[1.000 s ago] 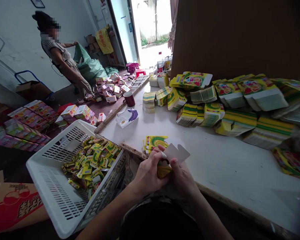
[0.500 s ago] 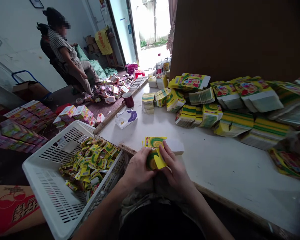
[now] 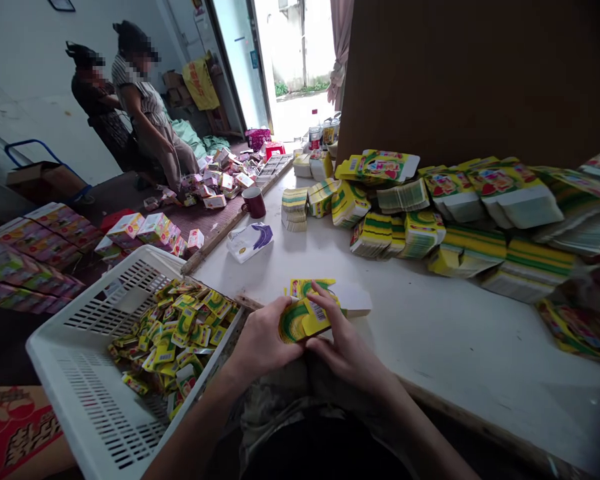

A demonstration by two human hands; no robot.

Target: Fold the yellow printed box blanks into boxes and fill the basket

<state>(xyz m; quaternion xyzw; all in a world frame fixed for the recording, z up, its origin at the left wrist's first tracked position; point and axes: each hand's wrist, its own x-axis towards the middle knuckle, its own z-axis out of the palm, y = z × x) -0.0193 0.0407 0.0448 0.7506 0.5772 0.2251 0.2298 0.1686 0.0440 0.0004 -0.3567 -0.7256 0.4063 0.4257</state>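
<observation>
A small yellow-and-green cardboard box [image 3: 294,325] is held low over the table's front edge. My left hand [image 3: 260,341] wraps round its left side, thumb on top. My right hand [image 3: 349,350] grips its right end, fingers over the yellow end flap with a barcode and thumb below. Just behind, flat unfolded cartons [image 3: 357,301] of the same print lie on the white table [image 3: 410,320], partly hidden by my fingers. At my left, a white plastic basket [image 3: 50,340] holds many small yellow-green boxes [image 3: 185,327].
Stacks of flat cartons [image 3: 467,250] line the table's back and right side. A tissue pack [image 3: 250,241] and a maroon mug [image 3: 254,202] stand at the left edge. Beyond, two people [image 3: 145,110] stand by a heap of pink boxes [image 3: 225,177] on the floor.
The box in my hands has turned so that its end flap lies flatter and its barcode shows. My right fingers have moved onto the flap. The two people stand farther apart in view.
</observation>
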